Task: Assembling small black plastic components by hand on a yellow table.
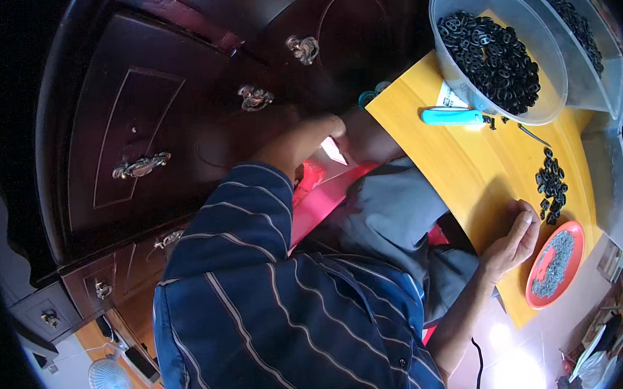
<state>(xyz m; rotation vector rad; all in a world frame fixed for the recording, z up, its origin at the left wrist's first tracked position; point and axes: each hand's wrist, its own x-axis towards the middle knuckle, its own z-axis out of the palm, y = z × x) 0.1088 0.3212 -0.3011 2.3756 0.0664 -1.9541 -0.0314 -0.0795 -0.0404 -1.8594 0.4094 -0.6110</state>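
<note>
Right hand [515, 235] rests on yellow board [459, 164]; left hand [336, 127] seemingly empty.

Navy shirt [276, 318], pale stripes; grey trousers [391, 218].

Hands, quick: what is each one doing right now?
Left hand: reaching down beside the yellow table; grip cannot be told.
Right hand: resting open on the table edge, holding nothing.

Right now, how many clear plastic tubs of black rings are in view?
2. One round tub stands on the yellow table at its far end; a second tub sits just beyond it to the right, partly cut off, so more may be hidden.
</note>
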